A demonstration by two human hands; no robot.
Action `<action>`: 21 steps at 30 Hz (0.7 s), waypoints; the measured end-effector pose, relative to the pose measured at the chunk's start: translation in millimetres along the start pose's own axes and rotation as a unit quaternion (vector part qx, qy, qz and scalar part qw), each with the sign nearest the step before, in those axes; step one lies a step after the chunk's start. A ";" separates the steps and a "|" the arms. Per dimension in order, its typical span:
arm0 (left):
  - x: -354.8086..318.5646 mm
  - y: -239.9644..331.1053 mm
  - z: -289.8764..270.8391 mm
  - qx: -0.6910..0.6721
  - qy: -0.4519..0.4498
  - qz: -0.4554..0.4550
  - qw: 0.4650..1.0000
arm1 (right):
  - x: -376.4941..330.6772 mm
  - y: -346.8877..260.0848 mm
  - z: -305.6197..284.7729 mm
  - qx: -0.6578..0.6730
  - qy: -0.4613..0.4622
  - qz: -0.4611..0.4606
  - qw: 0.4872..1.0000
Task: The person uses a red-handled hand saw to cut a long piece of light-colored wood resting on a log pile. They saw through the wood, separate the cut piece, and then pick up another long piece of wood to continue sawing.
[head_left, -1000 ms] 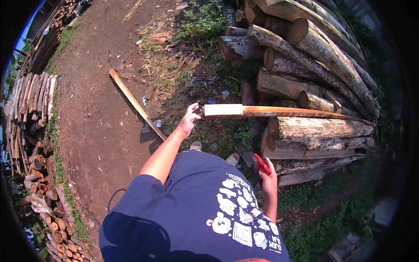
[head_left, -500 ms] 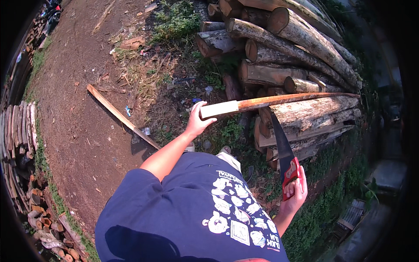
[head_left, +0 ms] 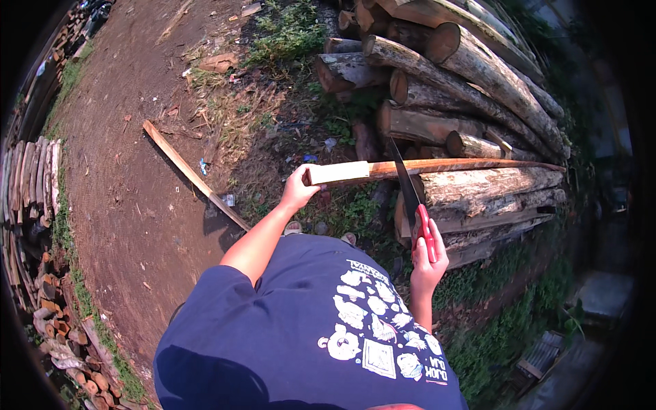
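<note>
My left hand [head_left: 298, 189] is closed round the near end of a long wooden strip [head_left: 437, 166]. A pale, squared section forms the end of the strip beside my fingers; the rest is reddish brown and tapers to the right, where it lies over the stacked logs. In my right hand [head_left: 429, 263] is a handsaw [head_left: 408, 190], gripped by its red handle. The dark blade points up and away, crossing the strip just right of the pale section. Whether the teeth touch the wood, I cannot tell.
A pile of cut logs [head_left: 492, 184] stands to the right and far right. On the dirt ground [head_left: 116, 225] at left lies another wooden strip [head_left: 179, 162]. More stacked wood [head_left: 31, 181] lines the left edge. Green plants [head_left: 283, 41] grow near the logs.
My right hand has brought the saw left and up, so its blade now crosses the strip. My left hand has shifted slightly left and down, still holding the strip.
</note>
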State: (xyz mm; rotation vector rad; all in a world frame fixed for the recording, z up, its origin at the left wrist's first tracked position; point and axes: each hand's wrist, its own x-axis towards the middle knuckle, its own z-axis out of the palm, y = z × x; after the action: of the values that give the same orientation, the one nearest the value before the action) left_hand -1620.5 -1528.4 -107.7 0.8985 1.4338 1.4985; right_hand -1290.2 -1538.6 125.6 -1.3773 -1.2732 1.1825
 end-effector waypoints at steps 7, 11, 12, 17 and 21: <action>-0.6 3.8 -1.4 -0.024 -0.007 -0.022 0.999 | 7.2 18.3 -2.7 0.000 -0.025 0.045 0.999; -0.9 9.2 -3.2 -0.023 -0.007 -0.024 0.999 | 3.5 21.2 -1.2 -0.019 -0.031 0.049 0.998; -0.5 10.5 -2.2 -0.018 -0.006 -0.024 1.000 | 3.3 20.1 -1.1 -0.020 -0.032 0.057 0.998; 0.4 10.3 -0.8 -0.008 -0.001 -0.021 1.000 | 3.3 26.5 -2.4 -0.013 -0.020 0.032 0.999; -0.8 13.8 -0.6 0.020 0.008 -0.016 1.000 | 3.8 24.8 -2.7 -0.001 -0.029 0.043 0.999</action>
State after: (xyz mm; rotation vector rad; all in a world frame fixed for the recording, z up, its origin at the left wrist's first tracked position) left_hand -1622.1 -1529.0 -93.9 0.8853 1.4886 1.4604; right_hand -1283.9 -1536.6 101.3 -1.4202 -1.2671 1.2887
